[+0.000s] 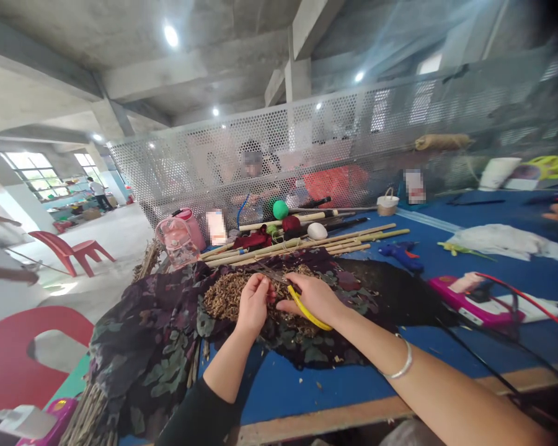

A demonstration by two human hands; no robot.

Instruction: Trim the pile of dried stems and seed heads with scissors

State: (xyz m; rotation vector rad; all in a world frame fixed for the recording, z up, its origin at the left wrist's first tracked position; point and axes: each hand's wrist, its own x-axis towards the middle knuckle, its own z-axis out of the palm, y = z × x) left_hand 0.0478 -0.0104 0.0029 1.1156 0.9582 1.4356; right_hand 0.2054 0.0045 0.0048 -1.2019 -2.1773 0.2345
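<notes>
My right hand [314,297] is closed on a pair of yellow-handled scissors [292,297], blades pointing left toward my left hand. My left hand [253,303] pinches a thin brown twig over a heap of short cut twig pieces [227,294]. The heap lies on a dark floral cloth [153,347] spread over the blue table [297,384]. A silver bangle [402,365] rings my right wrist.
Long bamboo sticks [307,243] lie across the table behind the heap, with green [280,209] and white [317,231] balls. A blue glue gun [402,254], a pink device [469,300] with cables and white cloth [502,241] sit right. A mesh screen [335,136] separates a seated person. Red chairs [74,251] stand left.
</notes>
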